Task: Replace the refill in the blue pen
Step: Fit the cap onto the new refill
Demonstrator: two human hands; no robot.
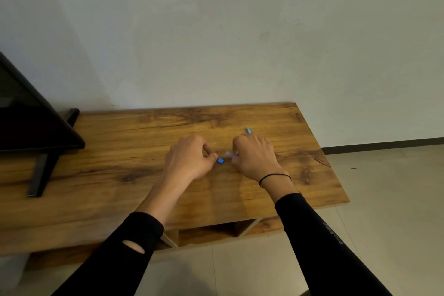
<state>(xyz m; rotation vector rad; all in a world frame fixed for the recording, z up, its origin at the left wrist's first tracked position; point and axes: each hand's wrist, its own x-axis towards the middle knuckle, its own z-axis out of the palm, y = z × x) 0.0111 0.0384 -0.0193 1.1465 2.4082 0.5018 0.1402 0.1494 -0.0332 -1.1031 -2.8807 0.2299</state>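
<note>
1. Head view: my left hand pinches a small blue pen piece just above the wooden table.
2. My right hand is closed around the blue pen, its tip poking out behind my knuckles.
3. A blurred pale part sticks out toward my left hand.

A long wooden TV stand runs along the pale wall, grain dark and knotty. On its left end a black television stands on a slanted black foot. Under the stand's top, open shelf compartments. Right of the stand, pale floor tiles.
</note>
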